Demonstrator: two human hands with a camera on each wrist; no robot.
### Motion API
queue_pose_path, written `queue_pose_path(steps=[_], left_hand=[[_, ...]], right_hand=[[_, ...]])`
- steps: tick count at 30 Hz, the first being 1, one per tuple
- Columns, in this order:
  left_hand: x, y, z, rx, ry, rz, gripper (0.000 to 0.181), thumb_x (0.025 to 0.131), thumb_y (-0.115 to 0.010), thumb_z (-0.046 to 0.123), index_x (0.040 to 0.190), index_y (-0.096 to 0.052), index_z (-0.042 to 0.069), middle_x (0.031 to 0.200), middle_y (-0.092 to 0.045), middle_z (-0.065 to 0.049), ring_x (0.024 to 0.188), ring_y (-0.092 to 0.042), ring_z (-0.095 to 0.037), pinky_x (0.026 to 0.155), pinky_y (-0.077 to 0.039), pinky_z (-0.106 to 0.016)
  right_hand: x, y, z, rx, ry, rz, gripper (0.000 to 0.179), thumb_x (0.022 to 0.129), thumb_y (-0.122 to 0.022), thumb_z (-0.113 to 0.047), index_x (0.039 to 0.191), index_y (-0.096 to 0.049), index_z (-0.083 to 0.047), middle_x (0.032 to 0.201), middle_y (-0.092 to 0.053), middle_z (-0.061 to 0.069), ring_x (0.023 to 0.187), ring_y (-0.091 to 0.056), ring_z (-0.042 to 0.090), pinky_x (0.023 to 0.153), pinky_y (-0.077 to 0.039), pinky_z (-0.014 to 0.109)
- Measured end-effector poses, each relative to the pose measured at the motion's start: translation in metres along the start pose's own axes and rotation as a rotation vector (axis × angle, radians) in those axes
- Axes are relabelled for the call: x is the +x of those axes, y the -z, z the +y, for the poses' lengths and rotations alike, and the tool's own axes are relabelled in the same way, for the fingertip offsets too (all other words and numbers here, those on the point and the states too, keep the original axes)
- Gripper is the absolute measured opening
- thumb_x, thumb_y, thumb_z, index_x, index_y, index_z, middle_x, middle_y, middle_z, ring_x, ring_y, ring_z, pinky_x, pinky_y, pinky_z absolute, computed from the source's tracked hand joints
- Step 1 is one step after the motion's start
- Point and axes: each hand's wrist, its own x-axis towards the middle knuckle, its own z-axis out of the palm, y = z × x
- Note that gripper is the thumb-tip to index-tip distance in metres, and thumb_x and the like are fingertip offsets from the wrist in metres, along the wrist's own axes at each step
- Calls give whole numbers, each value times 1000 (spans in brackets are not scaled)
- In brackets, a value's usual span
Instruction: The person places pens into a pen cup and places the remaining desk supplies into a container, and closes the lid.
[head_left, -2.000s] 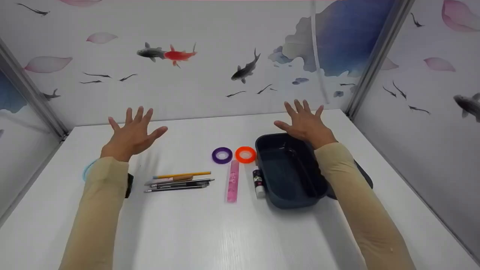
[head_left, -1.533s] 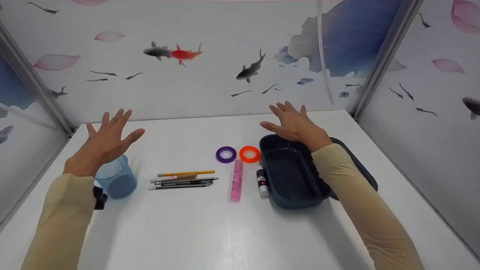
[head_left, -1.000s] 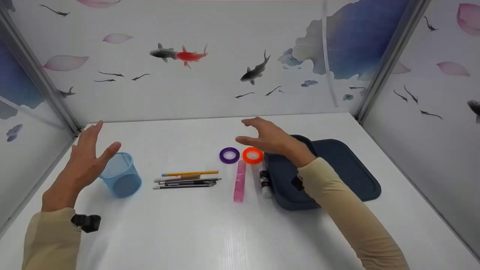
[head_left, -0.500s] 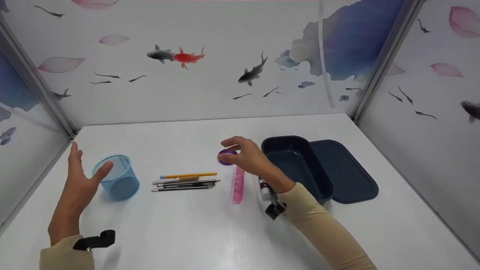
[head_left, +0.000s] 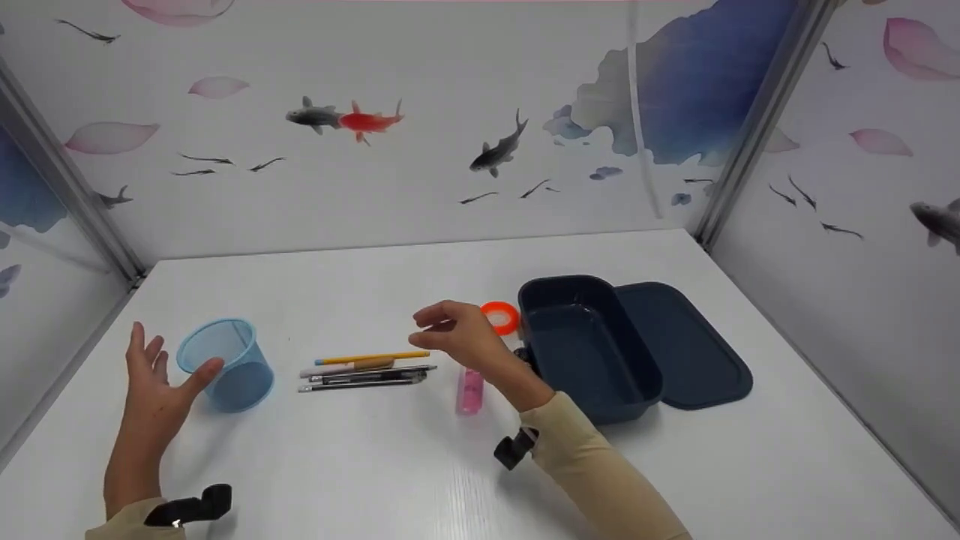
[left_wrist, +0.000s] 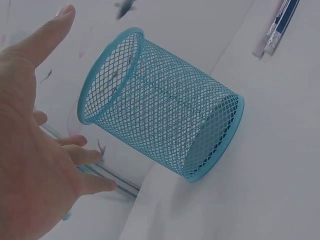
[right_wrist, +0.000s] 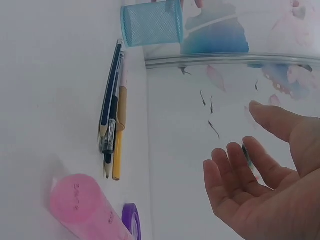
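Observation:
A light-blue mesh pen cup (head_left: 241, 381) stands upright at the left of the table. My left hand (head_left: 152, 409) is beside it, thumb and fingers spread apart, holding nothing; in the left wrist view the cup (left_wrist: 167, 105) lies beyond the palm. My right hand (head_left: 469, 341) hovers in the middle, fingers loosely bent and nothing between them. Just left of it lies a row of pencils and pens, with a yellow pencil (head_left: 375, 358) on the far side. Under the right hand, a pink tube (head_left: 471, 395) is partly covered. The right wrist view shows a purple tape roll (right_wrist: 130, 217) behind that tube.
An orange tape roll (head_left: 514, 319) lies against a deep dark-blue box (head_left: 600, 414) at the right. Its flat lid (head_left: 701, 356) rests beside it. A small bottle by the box is mostly hidden behind the right wrist. Printed panels (head_left: 420, 202) enclose the table's back and sides.
Both hands have come back from the table's far side. The left moved left and nearer, beside the cup; the right moved left from over the box to near the pencils. Objects stay put.

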Motion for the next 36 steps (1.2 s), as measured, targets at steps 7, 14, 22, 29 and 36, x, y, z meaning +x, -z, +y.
queue_pose_path(steps=[7, 14, 22, 29, 36], left_hand=[[4, -8, -11, 16, 49, -72, 121, 93, -69, 39, 152, 35, 30, 167, 15, -21, 153, 13, -45, 120, -14, -69], [10, -11, -14, 32, 99, -112, 127, 90, -73, 41, 150, 38, 28, 164, 20, -26, 153, 9, -49, 121, -16, -67], [11, -14, -17, 61, 140, -103, 127, 89, -74, 43, 152, 35, 26, 165, 22, -22, 153, 7, -50, 121, -16, -67], [12, -13, -18, 72, 124, -103, 122, 90, -72, 44, 156, 27, 18, 167, 13, -24, 154, 3, -49, 123, -14, -67], [16, -17, -22, 54, 123, -126, 117, 91, -71, 44, 158, 18, 7, 167, 4, -26, 154, -2, -49, 123, -16, -67]], right_hand=[[4, -13, 9, 25, -63, -10, 30, 87, -79, -27, 115, -73, -18, 114, -72, 1, 102, -68, 16, 95, -60, 33], [8, -23, 19, -21, -100, -4, 31, 87, -79, -26, 117, -73, -16, 113, -73, -1, 102, -67, 15, 94, -59, 31], [8, -31, 31, -37, -123, -34, 29, 86, -80, -17, 114, -73, -12, 112, -72, 3, 97, -67, 15, 89, -61, 29], [9, -30, 37, -47, -95, -91, 37, 84, -80, -9, 120, -71, -9, 113, -72, 8, 98, -69, 18, 87, -62, 33], [9, -28, 38, -82, -115, -123, 37, 84, -80, -10, 120, -71, -8, 102, -72, 2, 89, -68, 15, 83, -62, 31]])
